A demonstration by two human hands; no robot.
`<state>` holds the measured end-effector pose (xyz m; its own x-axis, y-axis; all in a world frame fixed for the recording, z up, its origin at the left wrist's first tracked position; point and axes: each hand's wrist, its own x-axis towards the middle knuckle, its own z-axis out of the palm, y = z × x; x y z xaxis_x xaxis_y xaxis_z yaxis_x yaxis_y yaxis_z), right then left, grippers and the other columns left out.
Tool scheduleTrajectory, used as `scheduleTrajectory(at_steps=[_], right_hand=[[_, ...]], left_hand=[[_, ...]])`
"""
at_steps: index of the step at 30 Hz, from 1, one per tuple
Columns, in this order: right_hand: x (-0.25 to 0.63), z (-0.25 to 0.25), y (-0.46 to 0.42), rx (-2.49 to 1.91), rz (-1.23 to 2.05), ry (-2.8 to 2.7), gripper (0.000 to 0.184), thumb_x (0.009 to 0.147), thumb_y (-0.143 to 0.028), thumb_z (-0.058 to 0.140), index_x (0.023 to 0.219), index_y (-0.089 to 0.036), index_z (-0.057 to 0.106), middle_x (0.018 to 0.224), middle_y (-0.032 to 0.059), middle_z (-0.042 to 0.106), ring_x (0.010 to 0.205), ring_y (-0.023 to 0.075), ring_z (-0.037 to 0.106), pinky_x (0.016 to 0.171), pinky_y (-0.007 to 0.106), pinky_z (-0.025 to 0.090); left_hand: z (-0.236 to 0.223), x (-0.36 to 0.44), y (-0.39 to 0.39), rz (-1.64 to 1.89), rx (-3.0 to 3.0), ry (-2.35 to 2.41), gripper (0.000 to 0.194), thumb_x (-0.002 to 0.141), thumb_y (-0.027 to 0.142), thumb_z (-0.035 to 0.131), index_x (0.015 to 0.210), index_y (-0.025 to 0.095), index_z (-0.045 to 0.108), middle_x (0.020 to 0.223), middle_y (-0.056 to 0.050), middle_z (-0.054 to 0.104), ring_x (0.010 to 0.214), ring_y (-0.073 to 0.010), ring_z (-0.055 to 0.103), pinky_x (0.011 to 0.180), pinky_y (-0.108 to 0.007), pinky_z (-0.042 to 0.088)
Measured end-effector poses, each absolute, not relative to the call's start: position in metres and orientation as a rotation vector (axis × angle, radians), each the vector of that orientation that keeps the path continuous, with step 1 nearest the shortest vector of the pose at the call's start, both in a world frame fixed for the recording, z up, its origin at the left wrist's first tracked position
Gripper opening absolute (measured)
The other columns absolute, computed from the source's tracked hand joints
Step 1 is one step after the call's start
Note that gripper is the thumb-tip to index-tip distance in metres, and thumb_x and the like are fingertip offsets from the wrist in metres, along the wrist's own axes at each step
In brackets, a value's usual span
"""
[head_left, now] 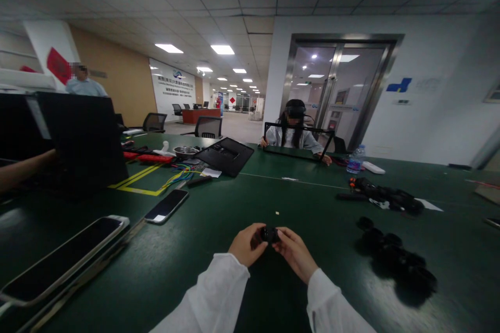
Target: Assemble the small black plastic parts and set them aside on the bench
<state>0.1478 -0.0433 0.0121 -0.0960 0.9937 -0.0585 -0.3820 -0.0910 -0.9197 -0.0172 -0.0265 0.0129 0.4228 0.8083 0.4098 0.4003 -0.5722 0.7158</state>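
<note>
Between my two hands is a small black round part [269,234], held just above the green table [219,213]. My left hand [247,244] grips its left side with thumb and fingers. On the other side, my right hand [294,251] pinches it between thumb and fingertips. What exactly the part is cannot be made out; it looks like a short dark cylinder. To the right lies a cluster of several black round parts [396,250] of similar look. A tiny pale piece [277,213] rests beyond my hands.
Left are a phone [167,206] and a larger white-edged device [66,257]. Farther back are a black panel [228,155], coloured wires [179,173] and a metal bowl [186,151]. A person across holds a black frame [297,155]; a water bottle [355,159] stands beside.
</note>
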Motion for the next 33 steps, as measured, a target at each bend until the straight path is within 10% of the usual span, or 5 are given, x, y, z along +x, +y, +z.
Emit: scheduleTrajectory(at_steps=[23, 33], right_hand=[[0.1486, 0.0197, -0.0497, -0.909, 1.511, -1.109, 0.020, 0.064, -0.028, 0.063, 0.080, -0.018, 0.057, 0.075, -0.0005, 0.057, 0.064, 0.0104, 0.053, 0.062, 0.026, 0.039], [0.1464, 0.0196, -0.0480, -0.920, 1.500, -1.011, 0.024, 0.061, -0.030, 0.065, 0.078, -0.017, 0.057, 0.069, -0.0010, 0.055, 0.059, 0.0095, 0.052, 0.058, 0.025, 0.038]], left_hand=[[0.0111, -0.0179, -0.0200, 1.044, 2.231, 1.164, 0.046, 0.084, 0.038, 0.030, 0.053, 0.014, 0.054, 0.069, -0.002, 0.053, 0.058, -0.0095, 0.050, 0.057, -0.021, 0.038], [0.0097, -0.0180, -0.0245, 1.088, 2.097, 1.046, 0.035, 0.072, 0.031, 0.052, 0.102, 0.017, 0.042, 0.074, 0.000, 0.054, 0.054, -0.0096, 0.050, 0.049, -0.020, 0.040]])
